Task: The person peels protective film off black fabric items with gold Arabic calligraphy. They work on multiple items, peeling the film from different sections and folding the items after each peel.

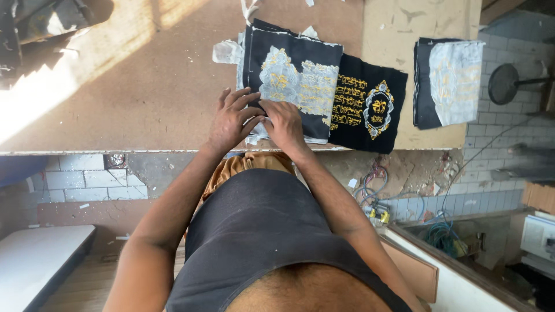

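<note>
A stack of black cloth pieces [300,55] with gold embroidery lies on the brown table [144,86]; the top piece carries a whitish backing sheet [298,84] over the stitching. My left hand [231,118] rests with fingers spread on the stack's near left corner. My right hand [283,121] pinches the edge of the whitish backing at that corner. Beside the stack lies a black piece with bare gold embroidery [367,107].
A second pile of black cloth with whitish backing [448,81] lies further right on the table. A round black stand [509,84] is on the tiled floor beyond. Loose wires [376,190] lie below the table edge. A white bench [40,260] sits lower left.
</note>
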